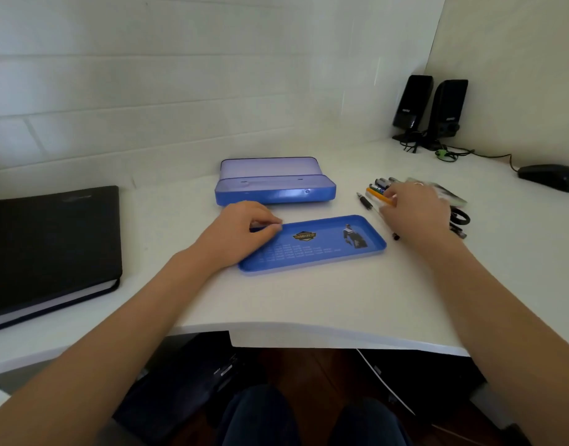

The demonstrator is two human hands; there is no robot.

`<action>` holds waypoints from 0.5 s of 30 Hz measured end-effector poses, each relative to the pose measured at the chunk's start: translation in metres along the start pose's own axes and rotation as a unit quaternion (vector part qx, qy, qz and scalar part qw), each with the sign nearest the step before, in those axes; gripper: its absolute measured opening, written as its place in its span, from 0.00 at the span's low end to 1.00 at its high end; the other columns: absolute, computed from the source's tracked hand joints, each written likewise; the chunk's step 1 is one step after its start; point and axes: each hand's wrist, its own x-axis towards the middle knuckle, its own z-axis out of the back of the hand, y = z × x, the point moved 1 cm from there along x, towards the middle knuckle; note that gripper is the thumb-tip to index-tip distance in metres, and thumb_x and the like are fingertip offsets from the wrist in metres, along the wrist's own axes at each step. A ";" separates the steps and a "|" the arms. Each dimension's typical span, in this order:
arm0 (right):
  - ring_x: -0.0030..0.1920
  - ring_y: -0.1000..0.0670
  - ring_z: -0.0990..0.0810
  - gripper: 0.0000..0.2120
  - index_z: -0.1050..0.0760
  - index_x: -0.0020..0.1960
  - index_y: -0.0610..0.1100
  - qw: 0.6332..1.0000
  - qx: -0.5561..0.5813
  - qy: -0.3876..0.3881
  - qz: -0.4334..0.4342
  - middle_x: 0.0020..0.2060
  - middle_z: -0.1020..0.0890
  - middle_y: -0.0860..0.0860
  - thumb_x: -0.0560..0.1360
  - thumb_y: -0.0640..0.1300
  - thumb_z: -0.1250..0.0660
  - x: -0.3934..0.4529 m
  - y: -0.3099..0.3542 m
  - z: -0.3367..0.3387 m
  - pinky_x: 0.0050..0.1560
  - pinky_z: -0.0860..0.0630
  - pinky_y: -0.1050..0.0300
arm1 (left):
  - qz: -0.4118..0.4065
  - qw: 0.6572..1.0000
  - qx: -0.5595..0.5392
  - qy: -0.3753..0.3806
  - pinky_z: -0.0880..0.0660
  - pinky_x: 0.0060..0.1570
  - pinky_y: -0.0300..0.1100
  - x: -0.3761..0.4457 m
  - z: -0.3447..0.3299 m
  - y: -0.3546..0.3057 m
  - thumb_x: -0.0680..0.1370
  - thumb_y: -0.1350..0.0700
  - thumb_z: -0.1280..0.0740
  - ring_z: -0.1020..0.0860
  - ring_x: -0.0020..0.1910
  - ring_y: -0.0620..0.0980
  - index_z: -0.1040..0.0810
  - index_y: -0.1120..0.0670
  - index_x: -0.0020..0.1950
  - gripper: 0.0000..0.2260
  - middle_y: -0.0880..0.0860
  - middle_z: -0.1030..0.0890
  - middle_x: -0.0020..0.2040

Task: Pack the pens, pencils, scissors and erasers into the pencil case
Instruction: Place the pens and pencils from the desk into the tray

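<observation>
Head view: my left hand (244, 225) pinches the blue tray's (312, 249) left end mid-desk; my right hand (412, 209) curls onto the pens (378, 188) toward the desk's right edge, its grasp hidden from me.

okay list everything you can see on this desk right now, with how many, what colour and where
pencil case: one, blue, open, back centre of the desk
tray: one, blue, printed inside, nothing in it, in front of the case
pens and pencils: several, black, yellow and others, in a loose pile right of the tray, partly hidden
scissors: one pair, black handles, right of the pile, mostly hidden
notebook: one, black, closed, left edge of the desk
speakers: two, black, back right corner
mouse: one, black, far right
desk: one, white
left hand: grip on the tray's left end
right hand: on the pile, fingers round a yellow pencil
</observation>
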 end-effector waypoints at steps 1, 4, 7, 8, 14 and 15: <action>0.53 0.43 0.22 0.12 0.23 0.57 0.48 1.000 -0.018 0.002 -0.006 0.51 0.19 0.45 0.75 0.44 0.37 0.002 0.001 0.000 0.46 0.30 0.52 | 0.006 1.000 -0.013 0.019 0.33 0.47 0.20 0.002 -0.001 -0.001 0.76 0.55 0.32 0.24 0.50 0.42 0.17 0.54 0.55 0.10 0.48 0.19 0.51; 0.45 0.44 0.20 0.09 0.21 0.53 0.46 0.997 -0.080 0.011 0.004 0.45 0.18 0.46 0.76 0.46 0.37 0.008 0.006 -0.001 0.41 0.30 0.55 | 0.004 0.999 -0.036 0.032 0.34 0.44 0.19 0.009 -0.003 -0.003 0.74 0.59 0.31 0.25 0.47 0.41 0.17 0.55 0.53 0.09 0.47 0.20 0.48; 0.44 0.44 0.20 0.10 0.19 0.49 0.47 0.998 -0.058 -0.010 0.028 0.43 0.17 0.46 0.76 0.47 0.38 0.010 0.011 -0.001 0.40 0.29 0.55 | -0.006 0.999 -0.018 0.047 0.34 0.40 0.21 0.024 -0.010 -0.011 0.74 0.59 0.31 0.26 0.41 0.42 0.16 0.53 0.52 0.08 0.48 0.21 0.44; 0.45 0.43 0.20 0.12 0.18 0.49 0.46 0.998 -0.037 -0.007 0.041 0.44 0.17 0.46 0.76 0.48 0.39 0.007 0.014 0.000 0.42 0.28 0.54 | -0.007 0.998 -0.019 0.054 0.34 0.39 0.22 0.030 -0.013 -0.015 0.74 0.59 0.31 0.26 0.39 0.41 0.16 0.53 0.51 0.08 0.45 0.22 0.41; 0.44 0.44 0.20 0.12 0.15 0.44 0.45 0.995 0.041 0.071 0.065 0.46 0.17 0.45 0.74 0.51 0.34 0.000 0.026 0.005 0.41 0.24 0.53 | -0.009 0.993 -0.095 0.075 0.32 0.40 0.26 0.054 -0.032 -0.023 0.73 0.58 0.29 0.26 0.38 0.41 0.16 0.53 0.51 0.08 0.48 0.22 0.39; 0.45 0.44 0.20 0.11 0.15 0.45 0.46 0.994 0.044 0.068 0.069 0.47 0.17 0.46 0.74 0.51 0.33 0.000 0.027 0.005 0.41 0.24 0.53 | -0.005 0.991 -0.112 0.067 0.32 0.40 0.27 0.055 -0.034 -0.021 0.73 0.58 0.29 0.26 0.37 0.40 0.15 0.53 0.50 0.08 0.48 0.21 0.38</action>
